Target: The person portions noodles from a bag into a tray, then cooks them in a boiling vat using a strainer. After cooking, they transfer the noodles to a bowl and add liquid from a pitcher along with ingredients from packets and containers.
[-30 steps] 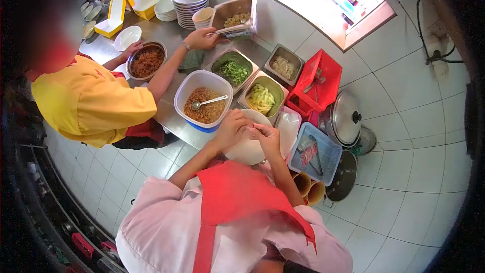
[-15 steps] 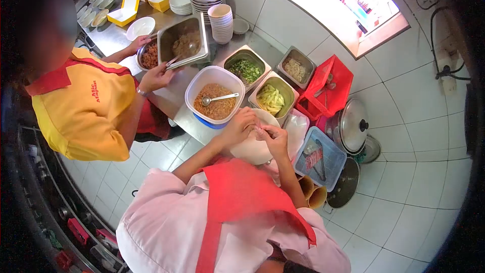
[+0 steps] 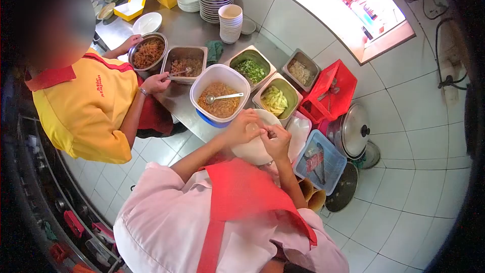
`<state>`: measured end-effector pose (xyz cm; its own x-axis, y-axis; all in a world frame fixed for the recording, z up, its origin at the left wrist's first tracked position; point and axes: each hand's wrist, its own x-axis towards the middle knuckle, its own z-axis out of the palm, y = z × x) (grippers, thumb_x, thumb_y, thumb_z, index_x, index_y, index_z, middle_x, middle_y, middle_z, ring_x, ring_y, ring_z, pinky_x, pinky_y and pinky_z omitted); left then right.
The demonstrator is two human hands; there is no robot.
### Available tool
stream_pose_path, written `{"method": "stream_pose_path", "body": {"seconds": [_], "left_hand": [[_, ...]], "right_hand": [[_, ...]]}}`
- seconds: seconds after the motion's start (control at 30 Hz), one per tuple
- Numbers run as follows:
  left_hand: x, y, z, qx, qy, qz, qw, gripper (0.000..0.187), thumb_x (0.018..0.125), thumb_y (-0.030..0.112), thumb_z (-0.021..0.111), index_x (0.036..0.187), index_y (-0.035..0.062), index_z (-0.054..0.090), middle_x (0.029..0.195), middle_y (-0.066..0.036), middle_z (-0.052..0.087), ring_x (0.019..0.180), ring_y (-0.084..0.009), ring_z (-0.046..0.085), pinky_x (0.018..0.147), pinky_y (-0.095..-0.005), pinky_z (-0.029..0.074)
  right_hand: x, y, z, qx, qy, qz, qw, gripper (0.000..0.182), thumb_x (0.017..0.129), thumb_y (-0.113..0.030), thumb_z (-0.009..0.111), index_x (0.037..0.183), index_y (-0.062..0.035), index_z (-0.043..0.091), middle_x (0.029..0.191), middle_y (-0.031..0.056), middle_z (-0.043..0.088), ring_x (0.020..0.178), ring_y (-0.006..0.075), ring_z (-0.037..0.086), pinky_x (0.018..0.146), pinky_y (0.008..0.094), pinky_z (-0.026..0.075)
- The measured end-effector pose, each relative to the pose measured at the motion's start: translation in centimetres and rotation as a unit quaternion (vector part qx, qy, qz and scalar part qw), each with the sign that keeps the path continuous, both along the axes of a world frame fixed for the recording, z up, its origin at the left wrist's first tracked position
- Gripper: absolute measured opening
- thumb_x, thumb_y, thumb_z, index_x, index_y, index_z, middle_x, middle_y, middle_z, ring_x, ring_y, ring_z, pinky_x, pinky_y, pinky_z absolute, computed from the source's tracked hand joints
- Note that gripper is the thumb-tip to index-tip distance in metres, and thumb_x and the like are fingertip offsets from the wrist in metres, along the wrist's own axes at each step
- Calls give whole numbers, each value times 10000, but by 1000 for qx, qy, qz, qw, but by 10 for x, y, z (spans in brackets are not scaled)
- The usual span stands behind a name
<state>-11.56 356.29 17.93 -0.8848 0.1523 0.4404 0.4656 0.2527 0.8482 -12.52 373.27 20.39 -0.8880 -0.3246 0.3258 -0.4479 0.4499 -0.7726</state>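
Both my hands meet over a large white bowl [image 3: 255,151]. My left hand [image 3: 243,129] has its fingers closed around a small, pale, translucent thing that I cannot make out. Beside it, touching, my right hand [image 3: 276,141] is closed in a pinch; what it holds is too small to name. Just beyond my hands are a white tub [image 3: 204,78] of brown crumbly food with a metal spoon [image 3: 225,97] in it, a steel container [image 3: 291,90] of pale green slices [image 3: 274,100] and another of chopped greens [image 3: 250,71].
At the left a co-worker in a yellow shirt [image 3: 96,106] holds a round bowl [image 3: 135,68] of brown food and tongs over a steel container [image 3: 202,50]. Stacked bowls [image 3: 216,0] stand behind. At the right are a red basket [image 3: 343,83], blue basket [image 3: 333,172] and lidded pot [image 3: 355,126].
The co-worker's tilted steel container now rests on the counter, and the round bowl is lifted by the co-worker. My hands stay over the bowl, with the pale thing between them more visible.
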Motion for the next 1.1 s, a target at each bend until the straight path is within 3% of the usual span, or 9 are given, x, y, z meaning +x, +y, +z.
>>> {"method": "stream_pose_path", "body": {"seconds": [0.23,0.33,0.4,0.53,0.73,0.83,0.9,1.03,1.1], "left_hand": [[-4,3,-2,18,-38,-23,999,106,701,129,724,779,80,672,792,-56,632,851,-253,567,796,-368,414],[-1,5,-2,-22,-14,-6,1000,113,682,120,724,776,88,671,801,-52,633,870,-254,571,796,-376,415],[1,7,1,-55,8,7,998,123,670,118,725,777,92,670,821,-48,635,889,-254,570,797,-381,416],[6,11,4,-83,62,47,994,129,670,139,729,774,104,662,898,-36,621,978,-257,556,841,-389,404],[5,15,7,-116,82,42,989,114,678,155,735,719,101,643,931,-26,600,1015,-255,541,870,-399,393],[1,16,4,-127,86,42,987,99,669,139,726,695,99,640,935,-22,592,1019,-251,536,860,-404,394],[0,16,4,-142,94,38,985,91,665,132,721,686,98,640,934,-20,588,1021,-249,534,856,-404,393],[-3,17,9,-191,107,33,975,88,665,130,718,694,98,641,906,-11,587,1022,-239,535,859,-398,389],[-4,15,8,-201,119,43,971,92,664,132,722,694,99,642,893,-11,588,1021,-235,536,861,-395,387]], "right_hand": [[1,7,-2,16,-55,-11,998,64,715,-10,676,761,25,649,593,45,541,528,69,526,489,216,435],[0,11,-9,-14,-93,-7,996,41,737,-8,665,763,22,654,617,7,566,542,43,512,495,198,416],[-4,14,-23,-107,-218,-33,970,32,769,-1,634,766,22,657,653,-27,580,555,24,493,491,185,387],[-7,16,-18,-127,-251,-35,959,112,775,-70,641,773,39,667,619,-7,586,554,40,495,505,209,399],[-14,29,1,0,-193,10,981,124,750,-84,658,778,36,667,578,5,570,543,42,485,500,216,395],[-17,28,5,52,-162,-9,985,115,738,-80,653,788,23,657,611,51,588,525,93,542,490,246,425],[-16,22,19,89,-70,34,993,143,755,-111,646,845,-1,631,684,96,601,577,189,615,527,300,475],[-13,20,34,146,-102,75,981,158,800,-142,619,904,-25,595,770,147,608,697,308,634,608,384,501],[-16,26,19,268,-51,119,955,178,851,-175,574,957,-32,585,785,175,606,759,361,615,668,442,482]]}}
